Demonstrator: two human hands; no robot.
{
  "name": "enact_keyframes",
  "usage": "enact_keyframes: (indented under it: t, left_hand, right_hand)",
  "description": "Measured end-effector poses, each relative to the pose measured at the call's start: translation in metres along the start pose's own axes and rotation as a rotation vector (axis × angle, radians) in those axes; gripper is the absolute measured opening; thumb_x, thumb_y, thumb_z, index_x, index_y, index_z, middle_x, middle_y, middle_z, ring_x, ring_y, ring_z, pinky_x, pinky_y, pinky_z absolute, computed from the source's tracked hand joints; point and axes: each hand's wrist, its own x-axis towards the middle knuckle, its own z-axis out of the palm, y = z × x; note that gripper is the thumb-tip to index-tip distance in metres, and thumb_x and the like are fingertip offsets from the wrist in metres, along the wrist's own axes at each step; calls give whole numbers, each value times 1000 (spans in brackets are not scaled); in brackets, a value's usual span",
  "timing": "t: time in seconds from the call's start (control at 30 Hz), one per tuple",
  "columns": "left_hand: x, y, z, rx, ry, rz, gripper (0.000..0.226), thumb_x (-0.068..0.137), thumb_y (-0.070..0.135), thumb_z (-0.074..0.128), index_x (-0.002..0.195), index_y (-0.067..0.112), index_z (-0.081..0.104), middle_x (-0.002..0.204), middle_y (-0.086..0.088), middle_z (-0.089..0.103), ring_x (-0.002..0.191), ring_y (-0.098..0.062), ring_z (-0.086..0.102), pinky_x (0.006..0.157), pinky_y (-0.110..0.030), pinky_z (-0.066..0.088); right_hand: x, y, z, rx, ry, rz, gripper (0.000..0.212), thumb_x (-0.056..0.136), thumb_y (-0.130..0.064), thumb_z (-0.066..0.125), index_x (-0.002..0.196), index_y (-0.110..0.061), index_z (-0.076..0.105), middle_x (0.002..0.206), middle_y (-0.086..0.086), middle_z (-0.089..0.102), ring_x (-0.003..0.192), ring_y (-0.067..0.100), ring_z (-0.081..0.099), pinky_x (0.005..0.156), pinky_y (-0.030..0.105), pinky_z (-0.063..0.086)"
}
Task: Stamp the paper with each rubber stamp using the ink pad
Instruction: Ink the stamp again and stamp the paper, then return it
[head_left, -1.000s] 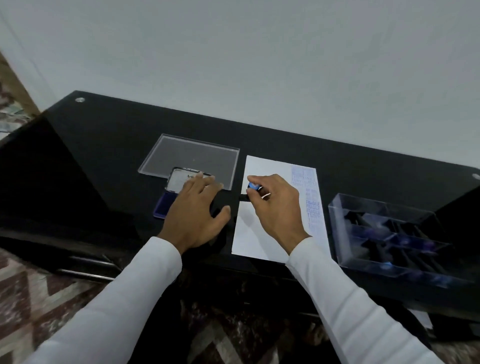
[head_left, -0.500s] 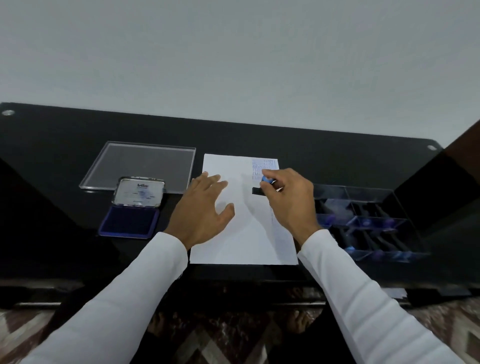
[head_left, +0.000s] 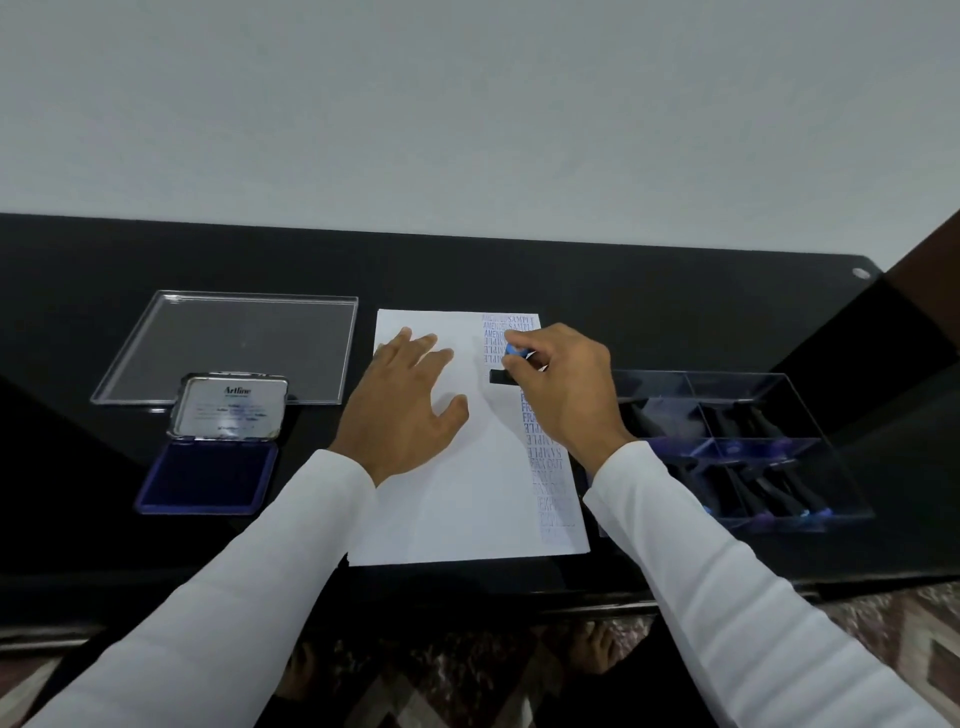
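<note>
White sleeves come in from six o'clock over the black desk (head_left: 623, 291). The pad (head_left: 208, 475) lies open at nine o'clock of the paper, blue ink bed nearest, its lid (head_left: 231, 408) tipped back behind it. The paper (head_left: 457, 499) sits dead centre, and a column of blue prints runs down its right edge. The left hand (head_left: 410, 400) lies flat on the sheet, fingers straight and spread, holding nothing. The right hand (head_left: 563, 387) has its fingers curled round a stamp (head_left: 511, 364), pinching its blue handle, with the black base down at the sheet among the upper prints. At three o'clock, a clear tray (head_left: 737, 384) holds more dark stamps in compartments. At ten o'clock, furthest back, lies a clear cover (head_left: 234, 343).
</note>
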Motion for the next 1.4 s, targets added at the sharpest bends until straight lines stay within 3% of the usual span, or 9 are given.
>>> enact_keyframes:
  t: [0.07, 0.17, 0.23, 0.4, 0.5, 0.8, 0.97, 1.4]
  left_hand:
    - [5, -1, 0, 2, -3, 5, 64, 96, 54, 52, 151, 23, 44, 164, 0, 31, 156, -22, 14, 126, -47, 19]
    - [12, -4, 2, 8, -5, 16, 62, 98, 50, 54, 152, 22, 44, 164, -1, 30, 156, -23, 13, 126, -45, 15]
    - [14, -5, 4, 25, -10, 17, 62, 98, 50, 54, 152, 22, 43, 165, -1, 29, 156, -23, 13, 125, -44, 12]
    - [13, -10, 8, 46, -35, 15, 68, 93, 58, 41, 151, 22, 44, 166, -2, 28, 156, -24, 13, 127, -47, 13]
    - [11, -12, 10, 56, -39, 11, 63, 97, 55, 45, 151, 22, 44, 166, -1, 27, 156, -24, 13, 127, -45, 10]
    - [11, -13, 13, 61, -27, 14, 60, 99, 53, 49, 151, 23, 43, 166, 0, 27, 156, -23, 14, 127, -43, 9]
    - [11, -14, 14, 68, -12, 17, 60, 99, 52, 49, 151, 23, 44, 165, 0, 28, 155, -23, 15, 125, -42, 8]
    - [10, -14, 15, 68, -2, 19, 60, 99, 51, 49, 151, 23, 44, 165, 0, 28, 155, -22, 14, 125, -39, 5]
  right_hand:
    - [2, 0, 2, -10, -12, -4, 26, 90, -20, 72, 116, -16, 74, 107, -2, 70, 82, 6, 62, 83, 6, 45]
    - [4, 1, 4, -24, -28, 7, 28, 91, -22, 71, 118, -16, 73, 110, -1, 70, 87, 9, 64, 90, 21, 53]
    - [4, 1, 5, -32, -35, 3, 28, 91, -22, 71, 118, -16, 73, 110, -1, 70, 87, 9, 64, 91, 24, 54]
    - [4, 2, 5, -38, -49, -9, 26, 91, -20, 72, 116, -16, 74, 109, -1, 71, 85, 5, 62, 86, 13, 48]
    - [4, 3, 6, -49, -56, -10, 26, 90, -20, 72, 116, -16, 73, 108, -1, 71, 84, 3, 59, 82, 6, 41]
    - [3, 2, 6, -63, -77, -12, 27, 91, -20, 71, 117, -15, 73, 113, 1, 71, 95, 10, 65, 91, 17, 47]
    - [3, 1, 6, -41, -76, -14, 26, 90, -17, 72, 116, -14, 74, 110, 1, 71, 91, 11, 65, 90, 23, 52]
    - [4, -2, 7, -81, -120, 8, 27, 91, -21, 71, 117, -15, 73, 116, 1, 71, 96, 14, 67, 96, 29, 53]
